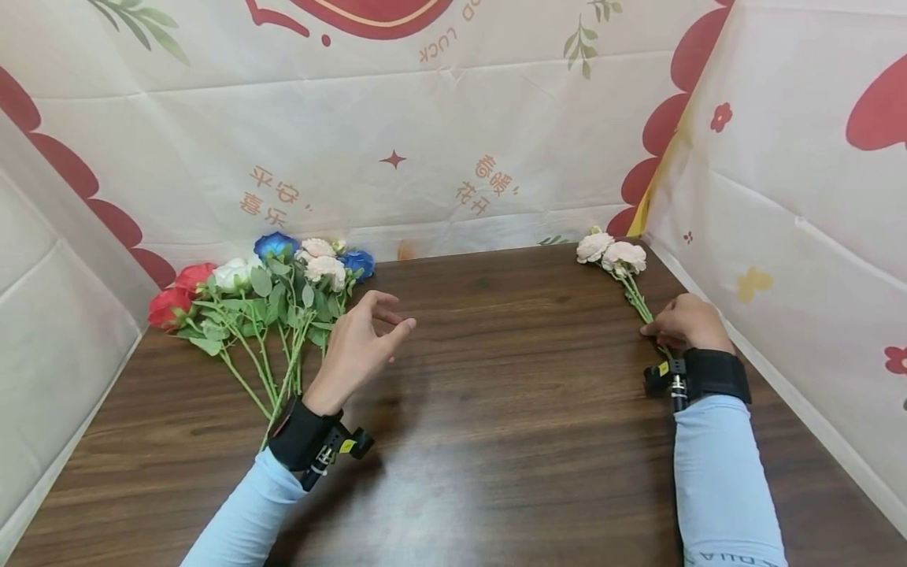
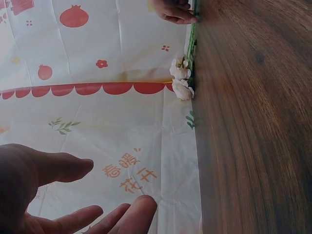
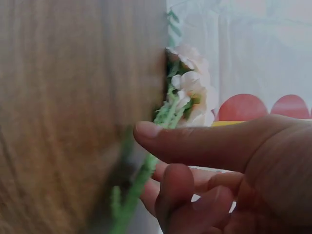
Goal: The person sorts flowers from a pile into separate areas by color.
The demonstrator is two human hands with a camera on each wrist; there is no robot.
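Note:
At the right side of the table, the right hand (image 1: 686,321) holds the green stem (image 3: 134,195) of a pale pink artificial flower spray (image 1: 623,258). In the right wrist view, the thumb (image 3: 161,139) lies across the stem, with fingers curled behind it. Two ruffled blooms (image 3: 195,95) point toward the back wall. The left hand (image 1: 361,344) is raised over the table, fingers loosely bent and thumb apart, with nothing between them. Just left of it lies a bunch of artificial flowers (image 1: 272,303) in red, white, blue and pale pink; the left forearm hides some stem ends.
A dark wood-grain table (image 1: 482,378) spans the space between the hands. Printed white cloth walls (image 1: 425,118) rise at the back and both sides. The right wall (image 1: 794,236) stands close beside the right hand.

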